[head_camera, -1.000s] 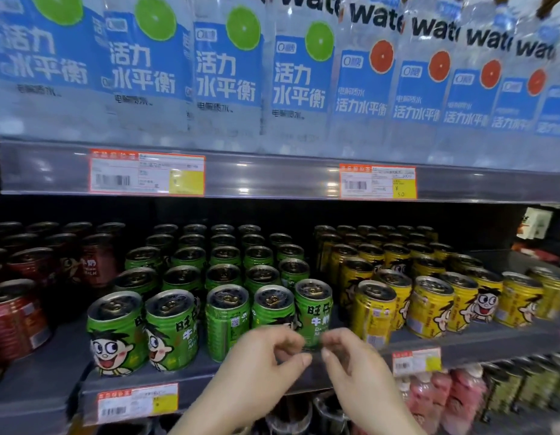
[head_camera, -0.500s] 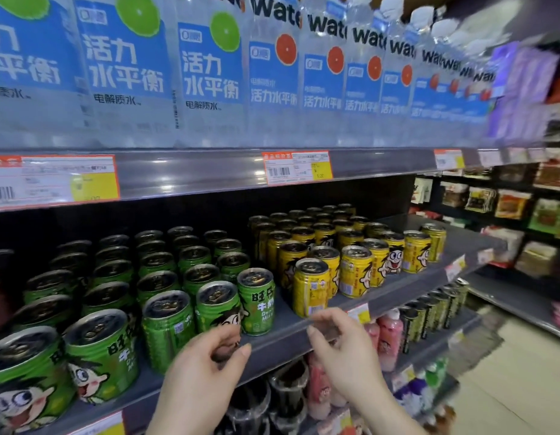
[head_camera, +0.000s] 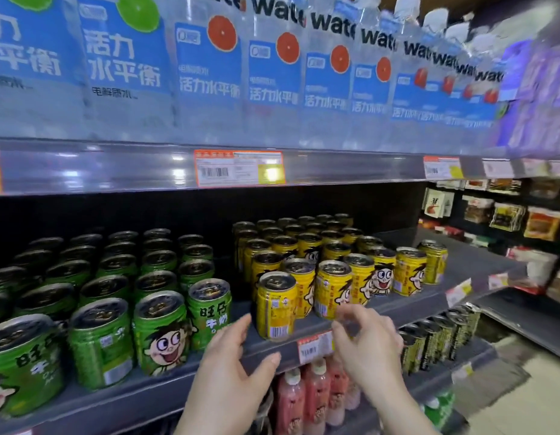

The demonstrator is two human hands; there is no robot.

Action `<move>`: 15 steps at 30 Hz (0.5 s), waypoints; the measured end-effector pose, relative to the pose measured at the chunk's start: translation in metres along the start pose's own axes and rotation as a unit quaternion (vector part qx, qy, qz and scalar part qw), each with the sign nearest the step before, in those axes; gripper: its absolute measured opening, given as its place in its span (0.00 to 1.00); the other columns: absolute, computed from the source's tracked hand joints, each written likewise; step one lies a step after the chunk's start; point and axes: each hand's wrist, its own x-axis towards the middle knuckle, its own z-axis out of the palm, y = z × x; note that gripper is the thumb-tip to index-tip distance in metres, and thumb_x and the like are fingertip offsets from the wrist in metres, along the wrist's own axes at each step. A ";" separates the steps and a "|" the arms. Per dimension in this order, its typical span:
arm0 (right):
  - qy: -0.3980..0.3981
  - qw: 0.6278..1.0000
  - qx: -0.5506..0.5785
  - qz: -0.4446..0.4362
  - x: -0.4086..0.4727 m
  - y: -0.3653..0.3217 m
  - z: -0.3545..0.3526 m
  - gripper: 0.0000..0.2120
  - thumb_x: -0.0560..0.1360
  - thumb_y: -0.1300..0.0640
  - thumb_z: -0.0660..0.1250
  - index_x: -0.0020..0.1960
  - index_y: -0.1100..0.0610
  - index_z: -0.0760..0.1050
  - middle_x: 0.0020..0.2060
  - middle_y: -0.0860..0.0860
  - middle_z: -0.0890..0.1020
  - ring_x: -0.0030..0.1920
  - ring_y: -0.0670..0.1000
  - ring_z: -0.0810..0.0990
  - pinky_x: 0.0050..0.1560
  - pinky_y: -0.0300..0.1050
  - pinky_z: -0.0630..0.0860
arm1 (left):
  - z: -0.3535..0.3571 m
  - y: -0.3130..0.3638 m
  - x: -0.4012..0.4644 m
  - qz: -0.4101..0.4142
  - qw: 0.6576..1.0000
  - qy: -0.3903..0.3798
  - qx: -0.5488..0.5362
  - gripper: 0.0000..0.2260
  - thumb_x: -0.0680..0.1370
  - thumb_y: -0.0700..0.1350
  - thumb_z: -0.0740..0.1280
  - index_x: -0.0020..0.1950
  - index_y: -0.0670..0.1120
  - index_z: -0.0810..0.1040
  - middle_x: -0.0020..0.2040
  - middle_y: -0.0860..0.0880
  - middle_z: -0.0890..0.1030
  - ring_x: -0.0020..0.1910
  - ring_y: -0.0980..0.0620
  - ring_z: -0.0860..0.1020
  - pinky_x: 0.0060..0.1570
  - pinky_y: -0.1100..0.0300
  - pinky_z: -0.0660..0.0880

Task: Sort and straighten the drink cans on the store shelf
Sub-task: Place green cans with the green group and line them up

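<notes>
Green cans stand in rows at left, mostly straight; among the yellow cans to their right, the near front can shows its barcode side, so facing looks unfinished. Left hand hovers spread and empty beside that can; right hand, fingers loosely curled, holds nothing near the shelf edge.

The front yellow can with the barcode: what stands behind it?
Behind the front yellow can stand more yellow cans in rows, reaching back into the dark shelf. The rearmost show only lids; anything behind them is hidden.
</notes>
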 end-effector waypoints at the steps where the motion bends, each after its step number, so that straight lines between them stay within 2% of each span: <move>1: -0.008 1.000 -0.009 -0.011 0.009 0.008 -0.003 0.06 0.75 0.47 0.65 0.52 0.40 0.74 0.46 0.37 0.75 0.51 0.45 0.65 0.46 0.44 0.54 | 0.012 0.004 0.005 -0.008 1.000 0.015 0.002 0.38 0.70 0.49 0.74 0.75 0.52 0.60 0.68 0.53 0.68 0.68 0.54 0.69 0.68 0.54 0.67; 3: -0.016 0.999 0.000 -0.046 0.027 0.022 -0.007 0.06 0.74 0.47 0.66 0.51 0.40 0.74 0.46 0.37 0.74 0.53 0.47 0.67 0.48 0.45 0.57 | 0.033 0.013 0.016 -0.025 0.998 0.058 0.010 0.42 0.70 0.50 0.74 0.77 0.50 0.53 0.73 0.51 0.63 0.71 0.52 0.65 0.70 0.50 0.66; 5: -0.023 0.997 0.023 -0.071 0.045 0.032 -0.012 0.06 0.74 0.46 0.67 0.50 0.39 0.71 0.45 0.36 0.74 0.54 0.47 0.69 0.49 0.46 0.59 | 0.048 0.018 0.031 -0.045 0.993 0.099 0.036 0.43 0.70 0.51 0.73 0.78 0.49 0.51 0.73 0.50 0.64 0.70 0.51 0.67 0.68 0.50 0.68; 7: -0.036 0.994 0.053 -0.086 0.060 0.041 -0.014 0.12 0.72 0.44 0.68 0.52 0.39 0.67 0.45 0.35 0.73 0.52 0.45 0.68 0.52 0.47 0.61 | 0.054 0.021 0.043 -0.056 0.986 0.132 0.081 0.37 0.70 0.52 0.73 0.75 0.52 0.59 0.66 0.52 0.72 0.64 0.51 0.73 0.63 0.51 0.72; 9: -0.051 0.991 0.079 -0.097 0.070 0.049 -0.014 0.20 0.71 0.42 0.69 0.59 0.39 0.65 0.45 0.33 0.72 0.50 0.43 0.67 0.56 0.48 0.63 | 0.058 0.025 0.051 -0.068 0.980 0.150 0.113 0.31 0.67 0.55 0.73 0.68 0.57 0.68 0.58 0.55 0.77 0.56 0.53 0.78 0.56 0.51 0.76; 11: -0.071 0.987 0.086 -0.116 0.077 0.055 -0.011 0.29 0.70 0.41 0.69 0.67 0.39 0.61 0.44 0.32 0.72 0.49 0.42 0.66 0.59 0.49 0.64 | 0.062 0.029 0.055 -0.091 0.974 0.168 0.119 0.31 0.65 0.56 0.74 0.66 0.58 0.69 0.56 0.56 0.78 0.54 0.55 0.78 0.55 0.51 0.77; 13: -0.100 0.983 0.079 -0.132 0.083 0.058 -0.011 0.36 0.70 0.39 0.69 0.73 0.41 0.56 0.44 0.33 0.72 0.49 0.42 0.65 0.61 0.50 0.65 | 0.069 0.033 0.057 -0.105 0.969 0.187 0.120 0.33 0.65 0.54 0.76 0.68 0.56 0.68 0.58 0.55 0.77 0.55 0.54 0.77 0.57 0.51 0.77; 15: -0.120 0.979 0.088 -0.136 0.086 0.060 -0.011 0.38 0.70 0.40 0.69 0.74 0.41 0.55 0.44 0.33 0.72 0.49 0.42 0.65 0.61 0.50 0.64 | 0.075 0.038 0.060 -0.112 0.965 0.202 0.122 0.34 0.65 0.54 0.76 0.69 0.55 0.68 0.58 0.55 0.77 0.55 0.55 0.77 0.57 0.52 0.77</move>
